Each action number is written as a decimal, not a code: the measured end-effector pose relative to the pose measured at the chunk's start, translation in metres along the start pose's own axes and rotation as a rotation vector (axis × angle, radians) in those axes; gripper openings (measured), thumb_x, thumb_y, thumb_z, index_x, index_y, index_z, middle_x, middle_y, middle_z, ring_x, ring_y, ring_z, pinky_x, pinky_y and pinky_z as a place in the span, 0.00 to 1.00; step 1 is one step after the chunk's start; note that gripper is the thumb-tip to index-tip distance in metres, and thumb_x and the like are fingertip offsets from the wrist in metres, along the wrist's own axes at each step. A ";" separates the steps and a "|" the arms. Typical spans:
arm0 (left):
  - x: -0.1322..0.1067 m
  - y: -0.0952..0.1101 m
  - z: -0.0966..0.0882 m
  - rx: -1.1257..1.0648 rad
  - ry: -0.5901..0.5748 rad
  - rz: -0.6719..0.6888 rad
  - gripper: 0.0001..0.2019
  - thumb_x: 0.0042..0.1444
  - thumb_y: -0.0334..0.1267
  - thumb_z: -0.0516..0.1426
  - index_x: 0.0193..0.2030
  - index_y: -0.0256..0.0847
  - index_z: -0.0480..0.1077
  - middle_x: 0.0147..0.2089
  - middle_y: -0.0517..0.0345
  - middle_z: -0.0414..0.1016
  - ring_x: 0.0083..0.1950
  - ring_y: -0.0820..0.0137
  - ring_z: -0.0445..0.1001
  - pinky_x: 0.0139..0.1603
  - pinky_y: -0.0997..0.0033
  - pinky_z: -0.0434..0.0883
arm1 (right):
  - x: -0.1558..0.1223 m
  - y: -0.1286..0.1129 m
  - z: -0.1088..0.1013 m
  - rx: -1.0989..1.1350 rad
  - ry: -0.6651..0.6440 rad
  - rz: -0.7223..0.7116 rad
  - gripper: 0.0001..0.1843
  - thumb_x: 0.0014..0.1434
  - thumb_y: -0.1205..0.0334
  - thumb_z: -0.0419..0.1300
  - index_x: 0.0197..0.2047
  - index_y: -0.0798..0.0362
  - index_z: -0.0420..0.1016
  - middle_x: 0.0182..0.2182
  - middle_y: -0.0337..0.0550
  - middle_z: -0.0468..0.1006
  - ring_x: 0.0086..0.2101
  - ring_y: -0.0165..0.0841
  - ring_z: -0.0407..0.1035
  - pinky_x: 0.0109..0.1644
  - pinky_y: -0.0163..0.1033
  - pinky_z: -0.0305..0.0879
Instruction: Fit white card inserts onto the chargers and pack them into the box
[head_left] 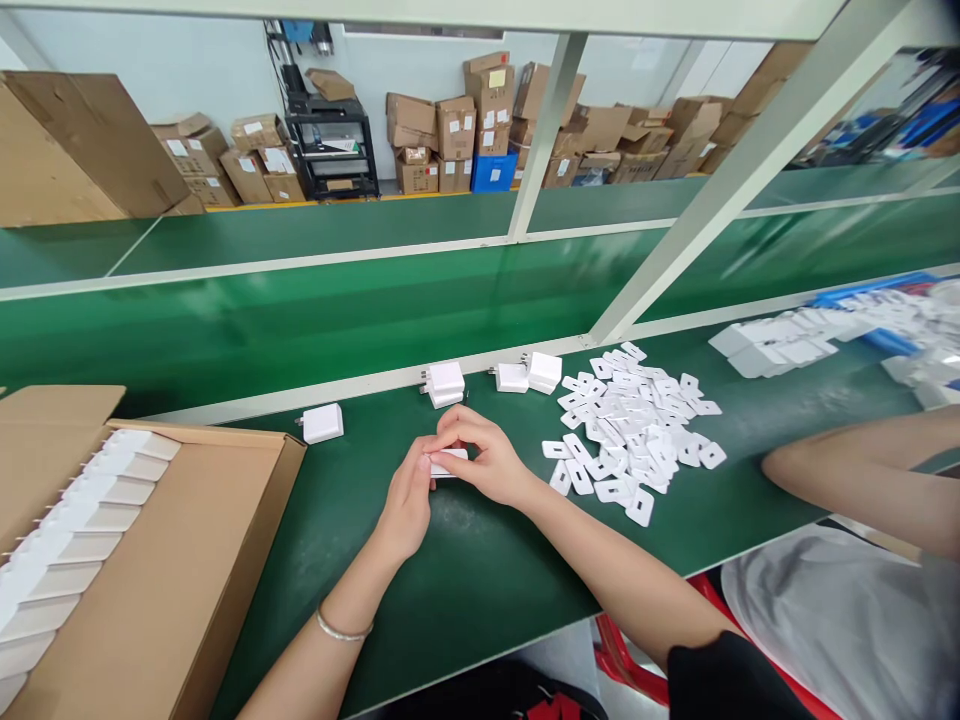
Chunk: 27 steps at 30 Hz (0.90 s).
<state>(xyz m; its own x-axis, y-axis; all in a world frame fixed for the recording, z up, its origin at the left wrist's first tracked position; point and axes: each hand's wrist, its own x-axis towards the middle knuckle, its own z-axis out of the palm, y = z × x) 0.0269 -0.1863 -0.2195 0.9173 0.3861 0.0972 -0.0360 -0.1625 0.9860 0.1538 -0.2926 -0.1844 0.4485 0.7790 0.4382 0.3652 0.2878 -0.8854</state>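
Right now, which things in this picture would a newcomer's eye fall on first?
Probably it would be the loose heap of small flat white plates on the green tabletop, right of the person's bare left hand and bare right hand, which hold a white piece near the centre. Next, the open brown cardboard box at the lower left would likely stand out, with its row of white blocks.
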 end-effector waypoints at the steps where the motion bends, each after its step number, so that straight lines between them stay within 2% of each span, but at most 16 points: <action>1: 0.000 0.000 0.000 -0.003 0.002 0.001 0.26 0.74 0.55 0.38 0.55 0.41 0.69 0.50 0.51 0.71 0.38 0.69 0.64 0.39 0.68 0.63 | 0.000 0.000 0.001 -0.001 0.007 -0.004 0.04 0.63 0.63 0.67 0.41 0.51 0.82 0.39 0.42 0.70 0.34 0.27 0.66 0.38 0.35 0.65; 5: 0.000 -0.001 0.000 -0.004 0.016 0.010 0.25 0.74 0.55 0.38 0.56 0.41 0.68 0.50 0.51 0.70 0.38 0.69 0.64 0.39 0.67 0.65 | -0.002 0.002 0.005 -0.015 0.030 -0.015 0.04 0.64 0.63 0.66 0.41 0.51 0.82 0.39 0.42 0.69 0.36 0.28 0.67 0.39 0.36 0.66; 13: -0.002 -0.002 -0.003 0.064 0.045 0.017 0.23 0.74 0.55 0.41 0.60 0.42 0.64 0.54 0.50 0.70 0.45 0.67 0.69 0.45 0.65 0.69 | -0.006 0.002 0.016 -0.102 0.126 -0.035 0.07 0.66 0.61 0.62 0.42 0.49 0.82 0.41 0.45 0.70 0.42 0.33 0.69 0.48 0.43 0.69; 17: -0.001 0.000 -0.001 0.077 0.064 0.044 0.22 0.74 0.53 0.41 0.62 0.44 0.63 0.61 0.48 0.68 0.54 0.64 0.71 0.52 0.62 0.70 | -0.011 0.001 0.027 -0.152 0.252 -0.003 0.08 0.67 0.62 0.61 0.43 0.48 0.83 0.46 0.46 0.73 0.44 0.34 0.69 0.51 0.46 0.67; 19: -0.001 0.003 0.000 0.068 0.064 0.052 0.22 0.75 0.53 0.41 0.63 0.44 0.63 0.64 0.47 0.67 0.59 0.62 0.70 0.56 0.60 0.69 | -0.013 0.001 0.030 -0.172 0.275 0.012 0.10 0.68 0.63 0.59 0.43 0.47 0.83 0.47 0.46 0.74 0.46 0.35 0.68 0.52 0.47 0.67; 23: -0.002 0.007 -0.003 0.079 0.065 0.042 0.22 0.74 0.53 0.41 0.62 0.43 0.63 0.62 0.47 0.68 0.60 0.61 0.71 0.60 0.58 0.67 | -0.011 -0.003 0.027 -0.165 0.210 -0.027 0.10 0.68 0.64 0.59 0.46 0.48 0.82 0.48 0.47 0.74 0.48 0.36 0.69 0.54 0.47 0.68; 27: 0.000 0.002 -0.008 -0.011 0.116 -0.056 0.24 0.73 0.56 0.41 0.60 0.43 0.64 0.56 0.49 0.71 0.52 0.63 0.71 0.50 0.63 0.69 | -0.005 -0.007 0.013 -0.214 0.011 -0.107 0.21 0.64 0.66 0.62 0.60 0.48 0.73 0.50 0.48 0.75 0.51 0.37 0.70 0.57 0.47 0.70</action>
<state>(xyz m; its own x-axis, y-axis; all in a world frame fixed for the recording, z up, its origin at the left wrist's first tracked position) 0.0237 -0.1796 -0.2170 0.8658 0.4971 0.0567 0.0087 -0.1282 0.9917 0.1382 -0.2912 -0.1824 0.4067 0.7437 0.5305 0.5750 0.2428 -0.7813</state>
